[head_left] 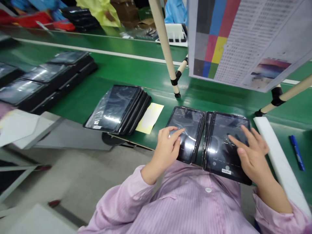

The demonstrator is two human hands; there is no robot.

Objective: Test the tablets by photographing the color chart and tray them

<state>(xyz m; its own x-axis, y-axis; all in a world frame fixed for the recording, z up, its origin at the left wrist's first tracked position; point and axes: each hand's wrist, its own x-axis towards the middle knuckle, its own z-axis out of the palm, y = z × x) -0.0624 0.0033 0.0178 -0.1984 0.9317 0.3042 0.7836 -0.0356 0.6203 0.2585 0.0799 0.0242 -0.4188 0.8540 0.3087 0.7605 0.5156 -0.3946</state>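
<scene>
Two black tablets lie side by side at the bench edge in front of me. Over the left tablet is my left hand, its index finger stretched onto the glossy screen and the other fingers partly curled. My right hand is spread over the right tablet, fingertips at or just above its screen. Neither hand grips anything. The right tablet shows faint round marks and a small white label near its lower edge. Beneath these two, edges of further tablets show in the gap between them.
A leaning stack of film-covered tablets stands to the left, beside a yellow-edged paper. More tablet stacks lie farther left. A printed chart hangs on a pipe frame. At right are a white foam strip and blue marker.
</scene>
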